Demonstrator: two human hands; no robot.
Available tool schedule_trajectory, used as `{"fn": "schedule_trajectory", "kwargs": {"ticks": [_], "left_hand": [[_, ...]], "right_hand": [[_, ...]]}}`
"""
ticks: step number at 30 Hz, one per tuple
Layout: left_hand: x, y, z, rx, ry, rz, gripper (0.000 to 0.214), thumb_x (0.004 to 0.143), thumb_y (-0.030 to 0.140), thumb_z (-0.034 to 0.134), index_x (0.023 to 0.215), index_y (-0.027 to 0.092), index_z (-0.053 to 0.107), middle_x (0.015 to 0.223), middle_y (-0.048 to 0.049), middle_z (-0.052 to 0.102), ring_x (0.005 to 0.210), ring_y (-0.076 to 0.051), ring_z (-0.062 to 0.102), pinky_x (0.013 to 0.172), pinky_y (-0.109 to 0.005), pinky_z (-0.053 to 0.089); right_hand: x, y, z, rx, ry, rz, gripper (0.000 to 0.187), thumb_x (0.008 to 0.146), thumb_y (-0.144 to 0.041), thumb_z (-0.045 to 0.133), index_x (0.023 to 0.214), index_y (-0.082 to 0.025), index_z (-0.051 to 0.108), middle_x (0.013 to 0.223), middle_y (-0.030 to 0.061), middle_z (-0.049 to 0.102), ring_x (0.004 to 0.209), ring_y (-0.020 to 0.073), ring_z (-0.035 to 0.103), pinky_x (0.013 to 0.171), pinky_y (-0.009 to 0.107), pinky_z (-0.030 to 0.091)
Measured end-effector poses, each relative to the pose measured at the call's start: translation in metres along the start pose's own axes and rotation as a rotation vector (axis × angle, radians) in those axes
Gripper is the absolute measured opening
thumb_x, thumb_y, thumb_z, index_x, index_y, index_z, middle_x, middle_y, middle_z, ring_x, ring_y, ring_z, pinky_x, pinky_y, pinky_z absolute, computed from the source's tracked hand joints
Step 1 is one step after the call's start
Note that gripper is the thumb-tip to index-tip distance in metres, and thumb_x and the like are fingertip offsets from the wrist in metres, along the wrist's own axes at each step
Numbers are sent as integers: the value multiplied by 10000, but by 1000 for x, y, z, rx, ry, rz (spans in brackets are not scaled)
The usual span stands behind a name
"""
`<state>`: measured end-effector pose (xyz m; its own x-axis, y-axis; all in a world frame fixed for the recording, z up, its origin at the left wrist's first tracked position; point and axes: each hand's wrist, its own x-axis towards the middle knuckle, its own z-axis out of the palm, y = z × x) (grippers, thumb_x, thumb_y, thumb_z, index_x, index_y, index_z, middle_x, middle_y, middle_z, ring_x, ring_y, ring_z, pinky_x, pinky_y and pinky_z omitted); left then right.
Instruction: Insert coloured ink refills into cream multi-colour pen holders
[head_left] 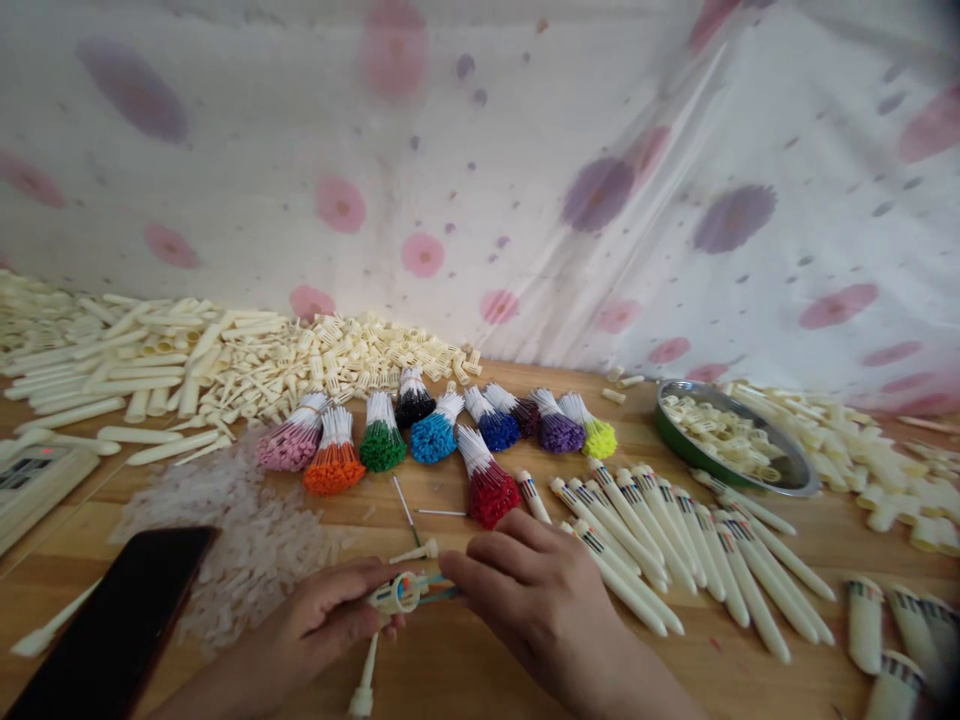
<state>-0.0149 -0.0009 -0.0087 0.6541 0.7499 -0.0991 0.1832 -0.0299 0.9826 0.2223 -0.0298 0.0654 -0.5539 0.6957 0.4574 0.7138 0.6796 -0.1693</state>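
So the left hand (334, 605) has a small cream slotted plastic cylinder (394, 594) pinched in its fingers, and the right hand (536, 600) is gripping thin light-blue plastic sticks (437, 590) that poke out of its open end. Just beyond, white-stemmed bundles with bright coloured tips (493, 497) fan across the brown wooden tabletop (420, 685): pink, orange, green, black, blues, purples, yellow, red. Chunky cream multicolour pens (679, 540) lie in a slanted row to the right, near a green metal bowl with a silver rim (670, 432) full of cream bits. Over left, a black phone (112, 615) sits beside a heap of tiny clear plastic pieces (240, 540). Backdrop's a white sheet with pink and purple flowers (465, 150).
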Motion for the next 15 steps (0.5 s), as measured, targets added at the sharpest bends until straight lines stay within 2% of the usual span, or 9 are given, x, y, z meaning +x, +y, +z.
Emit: {"fn": "schedule_trajectory", "kwargs": {"ticks": [6, 15], "left_hand": [[-2, -3, 0, 3, 7, 22, 308, 856, 335, 556, 1152, 402, 606, 1041, 18, 713, 870, -178, 675, 800, -288, 534], [0, 3, 0, 59, 0, 29, 348, 871, 325, 532, 1213, 380, 563, 959, 10, 727, 841, -182, 677, 769, -280, 540]], "right_hand": [[0, 0, 12, -41, -14, 2, 173, 927, -211, 447, 956, -199, 617, 704, -2, 634, 627, 158, 471, 523, 290, 288], [-1, -2, 7, -45, -21, -13, 203, 944, -214, 413, 979, -186, 611, 718, 6, 639, 658, 158, 480, 546, 288, 314]]}}
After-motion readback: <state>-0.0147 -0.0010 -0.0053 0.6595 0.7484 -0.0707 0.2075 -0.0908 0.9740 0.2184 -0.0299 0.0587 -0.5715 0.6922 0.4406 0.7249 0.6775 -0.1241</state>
